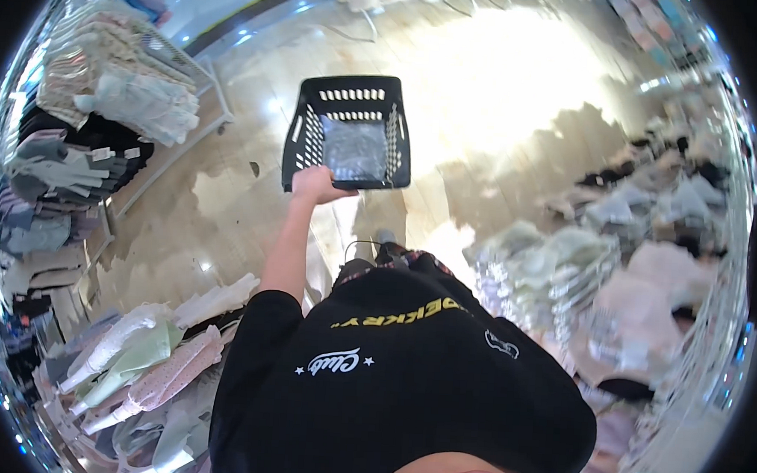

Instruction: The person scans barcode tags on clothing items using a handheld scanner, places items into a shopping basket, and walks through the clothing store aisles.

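Note:
My left hand point(315, 184) is closed around the near rim of a black plastic shopping basket point(353, 83). The arm reaches forward, and the basket hangs over the floor ahead of my legs. Slots perforate its walls. Something grey, glossy and plastic-like point(355, 150) lies flat inside on the bottom; I cannot tell exactly what it is. My right hand is out of view, and the right sleeve of my black T-shirt point(423, 367) ends beside my body.
White racks point(213, 86) of hanging garments point(135, 98) line the left. Pale, lace-like clothing point(134, 365) hangs close at lower left. More racks of underwear-like garments point(638, 301) run along the right, blurred. Wood-look flooring point(225, 228) lies between, with strong glare ahead.

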Demonstrator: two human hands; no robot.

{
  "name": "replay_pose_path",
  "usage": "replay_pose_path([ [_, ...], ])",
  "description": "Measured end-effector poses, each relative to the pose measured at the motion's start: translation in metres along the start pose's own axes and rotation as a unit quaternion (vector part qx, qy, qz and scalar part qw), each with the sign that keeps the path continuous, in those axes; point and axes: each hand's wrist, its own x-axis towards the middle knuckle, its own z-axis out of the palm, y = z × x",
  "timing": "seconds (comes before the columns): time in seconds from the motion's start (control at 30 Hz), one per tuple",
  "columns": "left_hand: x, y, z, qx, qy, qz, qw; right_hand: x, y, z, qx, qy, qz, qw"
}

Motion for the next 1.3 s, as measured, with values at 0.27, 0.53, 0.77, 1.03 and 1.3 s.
replay_pose_path([
  [0.27, 0.078, -0.022, -0.029, -0.036, -0.018, -0.025, 0.999, 0.035, -0.291, -0.136, 0.289, -0.023, -0.114, 0.95],
  [0.53, 0.168, -0.013, -0.08, -0.11, 0.05, 0.0, 0.993, -0.027, -0.563, -0.19, 0.413, 0.058, -0.307, 0.856],
  [0.77, 0.238, -0.047, -0.113, -0.31, 0.036, 0.12, 0.942, -0.03, -0.662, -0.219, 0.405, -0.083, -0.387, 0.824],
  [1.03, 0.299, -0.063, -0.155, -0.31, 0.183, 0.137, 0.923, -0.005, -0.743, -0.226, 0.391, 0.033, -0.421, 0.818],
  [1.3, 0.377, -0.106, -0.223, -0.325, 0.182, 0.095, 0.923, 0.065, -0.854, -0.259, 0.363, -0.049, -0.51, 0.779],
])
